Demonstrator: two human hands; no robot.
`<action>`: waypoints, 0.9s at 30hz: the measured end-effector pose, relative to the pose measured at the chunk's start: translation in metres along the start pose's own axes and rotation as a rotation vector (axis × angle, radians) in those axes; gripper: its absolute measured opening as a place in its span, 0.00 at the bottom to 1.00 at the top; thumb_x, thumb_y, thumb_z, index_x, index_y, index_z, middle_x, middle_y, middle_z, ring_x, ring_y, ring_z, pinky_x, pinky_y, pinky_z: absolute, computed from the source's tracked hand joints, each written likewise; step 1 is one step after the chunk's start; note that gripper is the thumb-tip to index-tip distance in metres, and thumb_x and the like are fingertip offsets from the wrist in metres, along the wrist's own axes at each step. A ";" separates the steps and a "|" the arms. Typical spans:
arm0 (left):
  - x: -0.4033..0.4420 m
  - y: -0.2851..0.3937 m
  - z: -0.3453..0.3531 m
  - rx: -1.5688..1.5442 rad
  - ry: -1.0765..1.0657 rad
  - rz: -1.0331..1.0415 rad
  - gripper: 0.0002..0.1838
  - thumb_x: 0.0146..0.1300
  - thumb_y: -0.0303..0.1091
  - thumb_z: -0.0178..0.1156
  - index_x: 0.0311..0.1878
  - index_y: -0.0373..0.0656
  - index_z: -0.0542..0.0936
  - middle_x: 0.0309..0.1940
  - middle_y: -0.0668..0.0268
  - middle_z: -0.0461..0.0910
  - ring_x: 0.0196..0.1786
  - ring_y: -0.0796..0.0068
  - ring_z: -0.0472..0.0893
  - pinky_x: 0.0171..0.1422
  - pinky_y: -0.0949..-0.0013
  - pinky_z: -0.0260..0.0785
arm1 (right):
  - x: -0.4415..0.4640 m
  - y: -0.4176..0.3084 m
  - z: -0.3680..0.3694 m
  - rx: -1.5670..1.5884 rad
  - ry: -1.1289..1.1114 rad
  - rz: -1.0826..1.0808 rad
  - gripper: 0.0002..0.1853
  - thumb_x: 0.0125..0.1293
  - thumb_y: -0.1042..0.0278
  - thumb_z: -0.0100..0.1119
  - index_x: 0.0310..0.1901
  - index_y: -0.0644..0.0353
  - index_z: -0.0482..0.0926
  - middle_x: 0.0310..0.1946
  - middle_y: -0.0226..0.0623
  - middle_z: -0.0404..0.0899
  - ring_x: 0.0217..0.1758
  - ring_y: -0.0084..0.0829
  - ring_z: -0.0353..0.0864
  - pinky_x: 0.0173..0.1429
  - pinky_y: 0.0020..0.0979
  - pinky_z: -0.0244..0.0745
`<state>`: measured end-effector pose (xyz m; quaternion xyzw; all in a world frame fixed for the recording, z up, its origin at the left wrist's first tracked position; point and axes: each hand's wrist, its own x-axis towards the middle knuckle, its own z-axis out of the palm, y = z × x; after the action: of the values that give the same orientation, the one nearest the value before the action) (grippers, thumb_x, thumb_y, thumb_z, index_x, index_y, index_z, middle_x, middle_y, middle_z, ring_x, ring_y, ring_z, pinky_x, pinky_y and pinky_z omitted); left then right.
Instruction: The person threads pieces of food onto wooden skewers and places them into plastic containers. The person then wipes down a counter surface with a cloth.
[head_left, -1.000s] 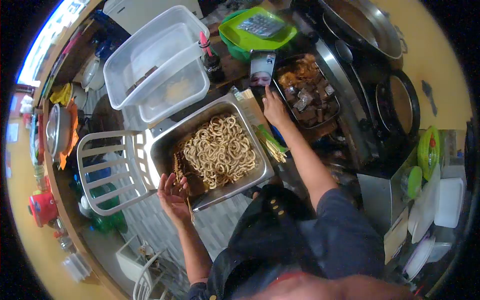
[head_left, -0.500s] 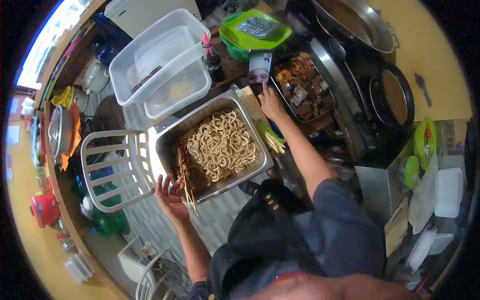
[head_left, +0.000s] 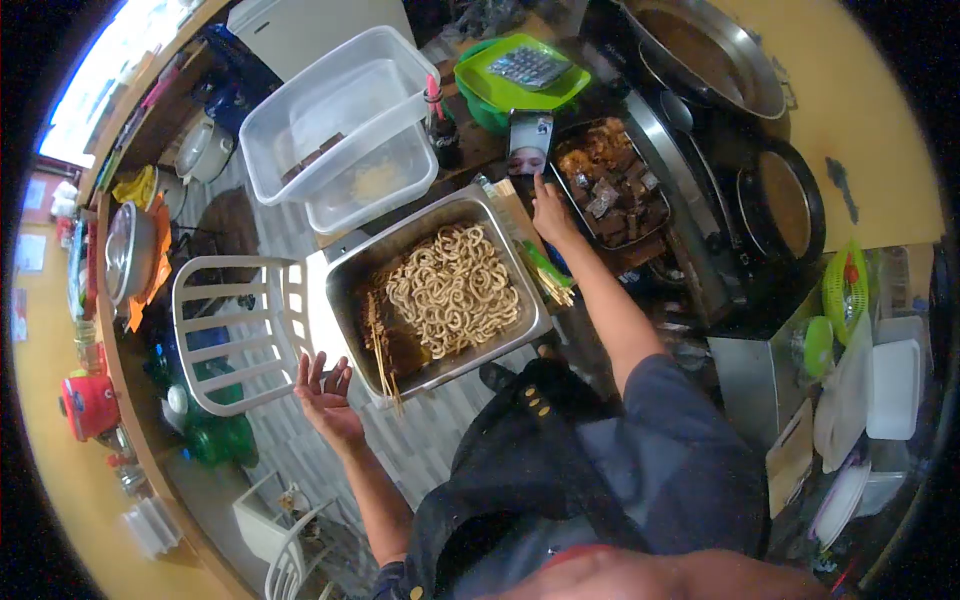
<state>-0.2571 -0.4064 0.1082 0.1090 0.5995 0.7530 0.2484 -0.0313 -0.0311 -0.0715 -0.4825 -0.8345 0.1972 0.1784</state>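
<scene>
My right hand [head_left: 550, 213] reaches forward, a finger stretched out to the lower edge of an upright smartphone [head_left: 530, 143] whose screen shows a person. It holds nothing. My left hand [head_left: 330, 402] is raised palm up with fingers apart, beside the near left corner of a metal tray [head_left: 437, 378]. Coiled pale intestines [head_left: 455, 290] fill much of that tray. Several skewers [head_left: 380, 345] with dark pieces on them lie along its left side, their bare sticks over the rim. Bare bamboo sticks [head_left: 552, 280] lie to the tray's right.
Clear plastic tubs [head_left: 262, 150] stand behind the tray, near a dark bottle [head_left: 443, 140]. A pan of dark blocks and orange pieces [head_left: 612, 190] sits right of the phone. Farther right are a wok [head_left: 770, 80] and frying pan [head_left: 790, 200]. A white chair [head_left: 225, 400] stands left.
My left hand has drawn slightly left and down, away from the skewers and tray rim. My right finger remains at the phone. The whole view has shifted a little.
</scene>
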 end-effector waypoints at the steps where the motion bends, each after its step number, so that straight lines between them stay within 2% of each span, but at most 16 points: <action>1: 0.000 0.002 0.000 0.012 0.003 0.006 0.34 0.64 0.60 0.40 0.62 0.40 0.60 0.53 0.54 0.69 0.47 0.57 0.77 0.49 0.64 0.70 | 0.000 0.003 0.004 -0.031 0.017 -0.016 0.30 0.63 0.70 0.45 0.66 0.62 0.50 0.48 0.51 0.65 0.47 0.51 0.68 0.50 0.42 0.66; 10: 0.003 0.008 -0.013 0.018 0.059 0.053 0.32 0.65 0.58 0.39 0.62 0.41 0.61 0.52 0.56 0.69 0.47 0.55 0.77 0.50 0.63 0.70 | 0.000 -0.003 -0.003 0.040 -0.049 0.021 0.33 0.59 0.78 0.44 0.67 0.61 0.47 0.46 0.53 0.64 0.48 0.51 0.67 0.51 0.41 0.65; 13: 0.001 0.008 -0.012 0.017 0.035 0.034 0.33 0.64 0.59 0.39 0.62 0.42 0.61 0.53 0.54 0.68 0.50 0.55 0.74 0.55 0.57 0.67 | 0.000 0.005 0.008 -0.007 0.019 -0.018 0.34 0.57 0.80 0.42 0.67 0.62 0.46 0.45 0.53 0.64 0.47 0.51 0.66 0.52 0.40 0.65; 16: -0.002 0.008 -0.009 0.037 0.038 0.033 0.33 0.64 0.59 0.39 0.62 0.42 0.61 0.53 0.54 0.68 0.50 0.54 0.74 0.55 0.57 0.67 | 0.003 -0.002 -0.006 0.014 -0.178 0.088 0.41 0.51 0.85 0.43 0.68 0.59 0.42 0.59 0.56 0.57 0.57 0.54 0.65 0.56 0.42 0.67; 19: -0.002 0.008 -0.007 0.031 0.050 0.057 0.33 0.64 0.59 0.39 0.61 0.41 0.62 0.52 0.56 0.70 0.46 0.56 0.77 0.50 0.63 0.70 | 0.003 -0.003 -0.007 0.005 -0.176 0.082 0.40 0.51 0.85 0.43 0.68 0.59 0.42 0.59 0.56 0.57 0.58 0.54 0.63 0.58 0.42 0.66; 22: -0.001 0.007 -0.008 0.041 0.045 0.067 0.33 0.64 0.59 0.39 0.61 0.41 0.62 0.52 0.56 0.70 0.46 0.57 0.77 0.49 0.64 0.71 | 0.002 -0.003 -0.007 0.014 -0.155 0.070 0.40 0.51 0.84 0.43 0.68 0.59 0.41 0.60 0.56 0.57 0.60 0.54 0.62 0.60 0.41 0.64; 25: -0.002 0.006 -0.013 0.045 0.027 0.049 0.33 0.64 0.58 0.39 0.62 0.42 0.61 0.53 0.54 0.68 0.50 0.54 0.74 0.56 0.56 0.67 | 0.004 -0.004 -0.006 0.013 -0.165 0.102 0.40 0.52 0.84 0.43 0.68 0.58 0.41 0.61 0.56 0.55 0.61 0.54 0.61 0.61 0.41 0.64; 27: -0.001 0.006 -0.011 0.040 0.042 0.064 0.33 0.64 0.59 0.40 0.62 0.41 0.61 0.52 0.55 0.69 0.47 0.57 0.76 0.51 0.61 0.69 | 0.006 -0.008 -0.008 0.004 -0.168 0.116 0.40 0.52 0.84 0.43 0.68 0.58 0.41 0.61 0.56 0.54 0.61 0.54 0.60 0.61 0.41 0.63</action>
<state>-0.2626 -0.4173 0.1109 0.1173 0.6158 0.7505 0.2092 -0.0359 -0.0279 -0.0598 -0.5116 -0.8167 0.2486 0.0972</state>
